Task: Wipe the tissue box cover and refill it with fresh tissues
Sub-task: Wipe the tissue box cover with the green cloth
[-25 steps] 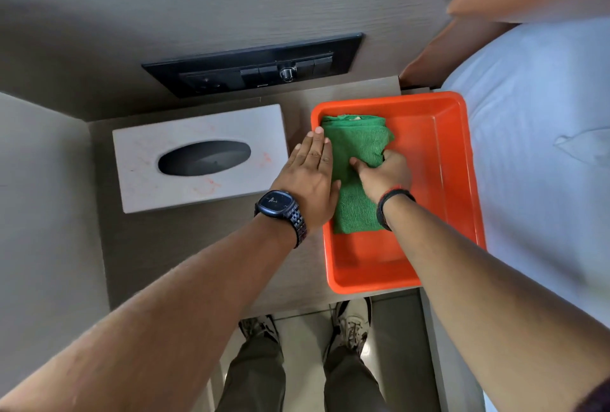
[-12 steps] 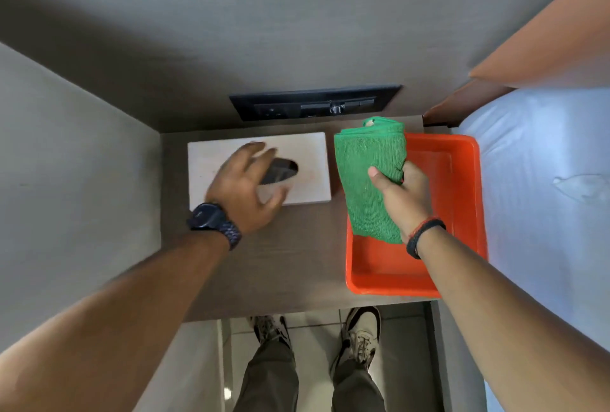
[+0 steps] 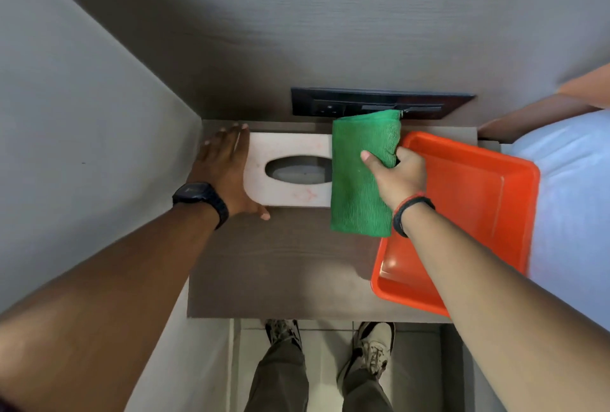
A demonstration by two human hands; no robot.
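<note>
A white marbled tissue box cover point(image 3: 290, 147) with an oval slot lies at the back of the wooden bedside table point(image 3: 280, 263). My left hand point(image 3: 224, 167) grips its left end, thumb at the front edge and fingers over the far corner. My right hand point(image 3: 399, 177) holds a folded green cloth point(image 3: 356, 180) that hangs over the cover's right end and hides it. I cannot see any tissues in the slot.
An orange plastic tray point(image 3: 478, 200) sits on the table's right side, beside a bed with a white sheet point(image 3: 574, 200). A black switch panel point(image 3: 379, 103) is on the back wall. A grey wall point(image 3: 82, 147) closes the left side. My shoes point(image 3: 373, 349) stand below.
My right hand lifted the green cloth out of the orange tray and carried it left over the cover. My left hand moved from the tray edge to the cover's left end.
</note>
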